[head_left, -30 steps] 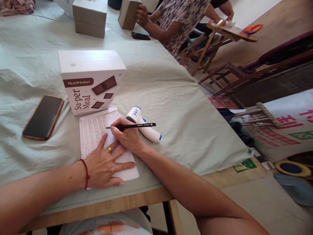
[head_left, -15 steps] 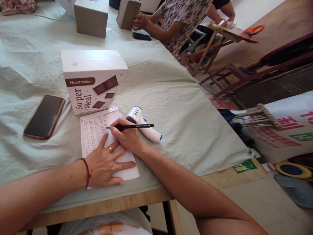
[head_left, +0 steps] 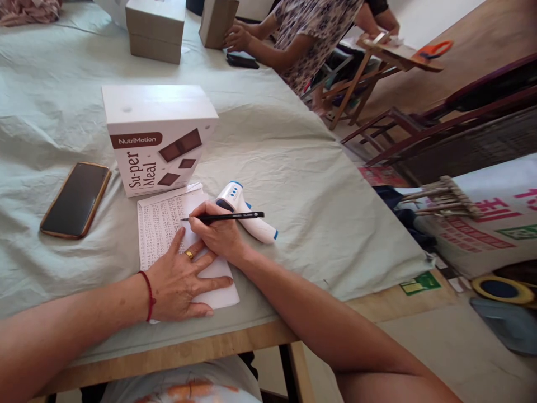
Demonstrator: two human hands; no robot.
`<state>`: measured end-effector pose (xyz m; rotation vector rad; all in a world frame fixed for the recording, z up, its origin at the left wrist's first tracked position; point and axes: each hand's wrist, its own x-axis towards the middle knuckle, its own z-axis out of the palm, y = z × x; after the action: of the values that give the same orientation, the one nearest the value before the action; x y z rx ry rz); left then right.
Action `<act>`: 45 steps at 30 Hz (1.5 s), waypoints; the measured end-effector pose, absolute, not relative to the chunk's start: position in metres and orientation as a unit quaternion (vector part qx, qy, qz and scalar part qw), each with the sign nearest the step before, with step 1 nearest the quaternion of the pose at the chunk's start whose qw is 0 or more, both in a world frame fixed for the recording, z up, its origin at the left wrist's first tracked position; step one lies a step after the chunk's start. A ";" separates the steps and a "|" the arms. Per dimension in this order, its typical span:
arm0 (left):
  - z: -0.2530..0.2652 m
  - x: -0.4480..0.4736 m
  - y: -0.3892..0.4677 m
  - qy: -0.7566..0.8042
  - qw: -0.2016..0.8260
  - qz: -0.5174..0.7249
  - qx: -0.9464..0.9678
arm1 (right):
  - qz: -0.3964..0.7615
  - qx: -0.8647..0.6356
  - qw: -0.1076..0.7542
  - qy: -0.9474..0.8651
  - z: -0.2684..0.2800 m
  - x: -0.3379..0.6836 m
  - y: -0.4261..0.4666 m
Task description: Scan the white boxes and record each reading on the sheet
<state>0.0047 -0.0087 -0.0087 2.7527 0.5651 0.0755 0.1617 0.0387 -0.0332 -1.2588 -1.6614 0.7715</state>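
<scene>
My left hand (head_left: 184,280) lies flat with fingers spread on a sheet of paper (head_left: 222,292), a gold ring on one finger. Rows of small handwriting fill the paper's left part. Closed around a black pen (head_left: 235,216), my right hand (head_left: 218,235) rests on the same sheet, and the pen's tip is at the written lines. A white and blue infrared thermometer (head_left: 255,226) lies just beyond my right hand. Behind the paper stands a white NutriMotion box (head_left: 163,151) printed with chocolate pieces. Left of it is a dark-screened phone (head_left: 76,198) in a brown-edged case.
A pale cloth (head_left: 293,168) covers the table. At the far side are a cardboard box (head_left: 155,33) and another carton (head_left: 217,25), touched by another person's hands (head_left: 239,38). A dark phone (head_left: 242,60) lies near them. A wooden chair and a printed sack (head_left: 495,224) stand at right.
The view has shifted very slightly. Both my hands and the pen stay practically in place; the other person's hands have moved a little at the carton.
</scene>
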 end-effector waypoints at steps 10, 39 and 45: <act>-0.008 0.005 -0.009 0.197 0.164 0.021 0.966 | 0.305 -0.521 0.446 -0.661 -0.034 0.162 0.038; -0.009 0.005 -0.009 0.197 0.163 0.029 0.966 | 0.285 -0.532 0.448 -0.660 -0.034 0.163 0.038; -0.008 0.005 -0.008 0.195 0.166 0.027 0.966 | 0.286 -0.523 0.446 -0.667 -0.034 0.163 0.038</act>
<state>0.0050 -0.0083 -0.0077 2.7504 0.5563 0.0767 0.1633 0.0384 -0.0343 -1.2964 -1.6514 0.7093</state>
